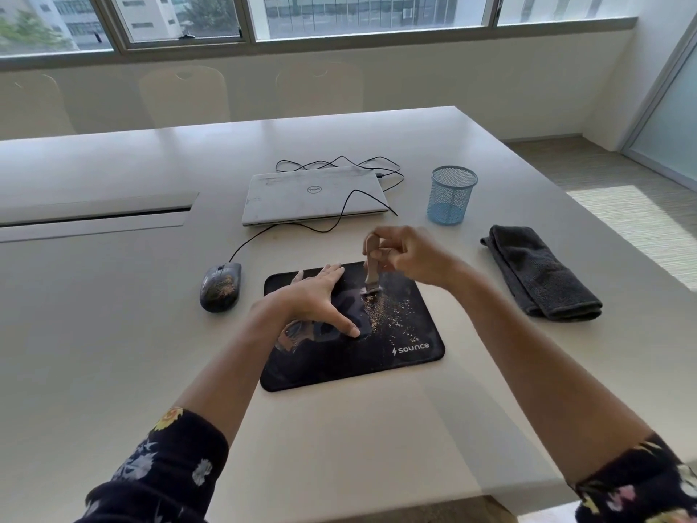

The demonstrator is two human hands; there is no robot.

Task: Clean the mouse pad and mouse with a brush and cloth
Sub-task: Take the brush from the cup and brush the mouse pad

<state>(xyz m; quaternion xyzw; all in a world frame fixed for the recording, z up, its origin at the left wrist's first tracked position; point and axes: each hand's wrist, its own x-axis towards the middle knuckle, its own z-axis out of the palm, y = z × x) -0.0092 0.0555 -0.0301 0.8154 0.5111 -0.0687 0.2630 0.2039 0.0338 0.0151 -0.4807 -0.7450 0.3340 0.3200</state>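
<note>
Brushing was the step in hand: right hand (407,254) gripped the brush (371,273) tip-down on the pad (377,368), left hand (317,300) lay open, pinning it flat, dusty mouse (220,286) just left, cloth (539,277) unused right; next move probably called for sweeping the crumbs (388,315) off.

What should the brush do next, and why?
Probably sweep the small beige brush toward the near edge of the black rectangular fabric mouse pad: golden crumbs lie between its bristles and that edge, and the left hand presses the pad flat.
</note>
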